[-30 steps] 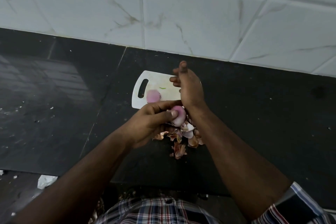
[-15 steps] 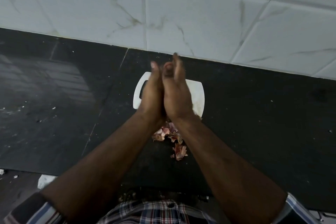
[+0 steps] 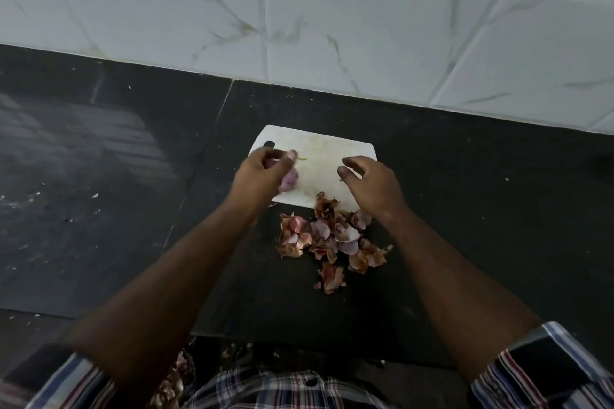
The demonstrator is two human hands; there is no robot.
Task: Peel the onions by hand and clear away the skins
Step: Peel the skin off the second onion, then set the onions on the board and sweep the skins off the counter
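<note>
A dark, glossy black stone counter [image 3: 465,196] with a seam line carries everything. Near its centre lies a white plastic cutting board [image 3: 327,173] with a handle slot at its 9 o'clock end. At the board's 6 o'clock, touching its near edge, a loose heap of brown and purple papery onion skins [image 3: 327,239] sits on the stone. Pale crumbs speckle the counter toward 9 o'clock.

You're in a kitchen: black stone worktop [image 3: 465,209], white marble-look wall tiles [image 3: 365,26], white cutting board [image 3: 325,169], heap of onion skins [image 3: 329,239].
</note>
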